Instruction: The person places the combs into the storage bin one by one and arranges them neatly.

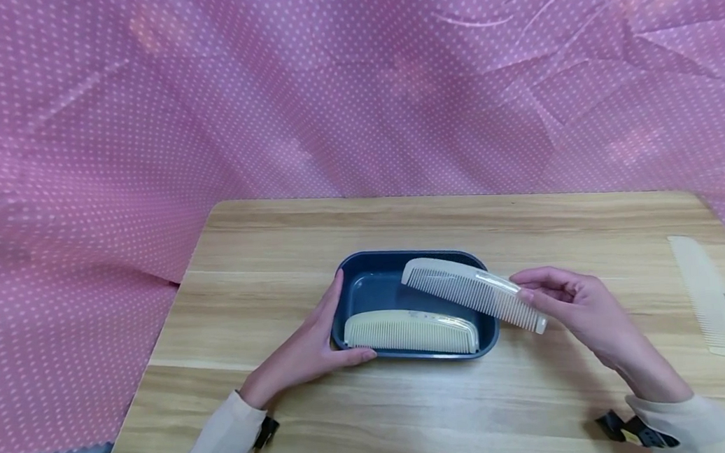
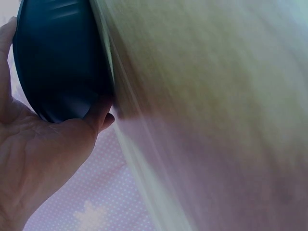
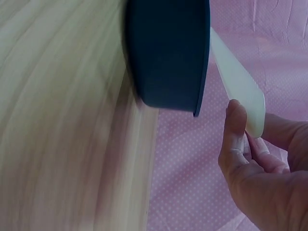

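Observation:
A dark blue box (image 1: 366, 282) with rounded corners sits mid-table. The left hand (image 1: 319, 335) grips its left end, thumb along the front wall and fingers at the far-left side; the left wrist view shows the palm close to the box's end wall (image 2: 62, 57). Inside, a pale cream comb (image 1: 410, 332) lies along the front side, teeth toward the front. My right hand (image 1: 577, 310) pinches a second whitish comb (image 1: 461, 283) near its right end. This comb slants above the box's right part, and in the right wrist view it is higher than the rim.
A third pale comb (image 1: 708, 297) lies on the wooden table (image 1: 265, 275) near its right edge. Pink dotted cloth (image 1: 328, 102) hangs behind the table and down its left side. Both wrists wear black straps (image 1: 642, 433).

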Motion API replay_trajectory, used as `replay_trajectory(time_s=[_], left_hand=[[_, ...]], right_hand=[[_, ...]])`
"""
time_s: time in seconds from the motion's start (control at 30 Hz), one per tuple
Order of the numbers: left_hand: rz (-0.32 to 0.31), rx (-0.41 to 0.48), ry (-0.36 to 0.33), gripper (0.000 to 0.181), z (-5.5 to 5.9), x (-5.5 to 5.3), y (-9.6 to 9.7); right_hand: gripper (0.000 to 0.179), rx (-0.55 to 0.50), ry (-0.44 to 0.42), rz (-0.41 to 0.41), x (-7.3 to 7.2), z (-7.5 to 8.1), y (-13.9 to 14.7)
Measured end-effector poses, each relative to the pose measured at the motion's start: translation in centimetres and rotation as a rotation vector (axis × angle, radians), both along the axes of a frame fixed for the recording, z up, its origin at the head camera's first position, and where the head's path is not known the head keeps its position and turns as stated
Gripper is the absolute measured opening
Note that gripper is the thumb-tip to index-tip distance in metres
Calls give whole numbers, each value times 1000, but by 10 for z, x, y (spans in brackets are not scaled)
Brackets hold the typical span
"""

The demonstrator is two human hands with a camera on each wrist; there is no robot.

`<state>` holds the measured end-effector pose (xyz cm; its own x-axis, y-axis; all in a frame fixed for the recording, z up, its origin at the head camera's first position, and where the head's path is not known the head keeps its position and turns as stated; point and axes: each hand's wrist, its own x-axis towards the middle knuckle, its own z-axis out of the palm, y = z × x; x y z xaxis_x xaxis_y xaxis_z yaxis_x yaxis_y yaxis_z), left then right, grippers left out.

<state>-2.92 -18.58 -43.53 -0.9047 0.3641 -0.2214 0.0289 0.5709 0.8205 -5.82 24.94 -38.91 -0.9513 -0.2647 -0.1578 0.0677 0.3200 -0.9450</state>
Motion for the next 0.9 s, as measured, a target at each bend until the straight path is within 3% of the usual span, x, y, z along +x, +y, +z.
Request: replay_trajectory(time_s=[0.5, 0.9], left_hand=[[-7, 7, 2, 134, -1, 0, -2], [-27, 15, 18, 133, -5, -4, -9]], right_hand=[[28, -44, -21, 91, 1, -4, -35], [21, -1, 37, 146, 0, -9, -65]])
